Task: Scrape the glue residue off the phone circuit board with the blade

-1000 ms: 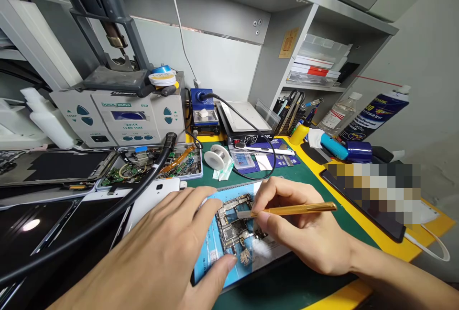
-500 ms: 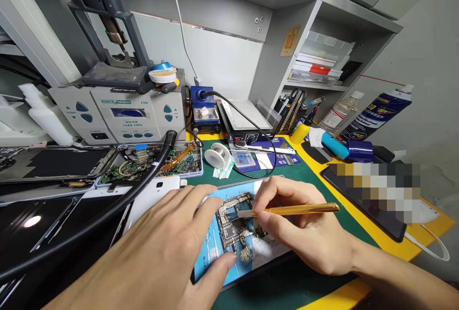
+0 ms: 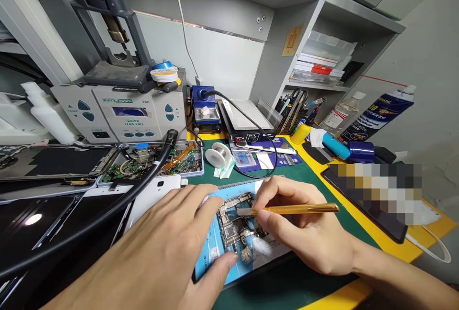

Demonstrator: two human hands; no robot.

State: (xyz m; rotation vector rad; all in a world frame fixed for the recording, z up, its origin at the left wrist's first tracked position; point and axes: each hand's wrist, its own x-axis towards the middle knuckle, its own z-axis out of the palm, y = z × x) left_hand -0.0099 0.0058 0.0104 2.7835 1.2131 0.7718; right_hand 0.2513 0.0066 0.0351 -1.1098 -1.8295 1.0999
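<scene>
A dark circuit board (image 3: 234, 228) lies on a blue-and-white pad (image 3: 211, 238). Along the pad's left side rests my left hand (image 3: 172, 238), fingers apart, its index fingertip by the board's upper left corner and its thumb below the board; nothing is in it. My right hand (image 3: 304, 228) pinches a gold-handled tool (image 3: 304, 208) between thumb and fingers. The tool's flat grey blade points left and lies over the board's upper part. My right fingers cover the board's right side. A small pale tuft (image 3: 246, 254) sits at the board's lower edge.
Behind the pad stand a solder spool (image 3: 216, 155) and a hot plate (image 3: 247, 116). A black hose (image 3: 118, 204) crosses phones at the left, before a grey rework station (image 3: 125, 116). At right lie a dark phone (image 3: 366, 204), a spray can (image 3: 380, 114) and a yellow bottle (image 3: 301, 133).
The view has shifted very slightly. Both hands and the gold-handled tool stay in nearly the same place over the board.
</scene>
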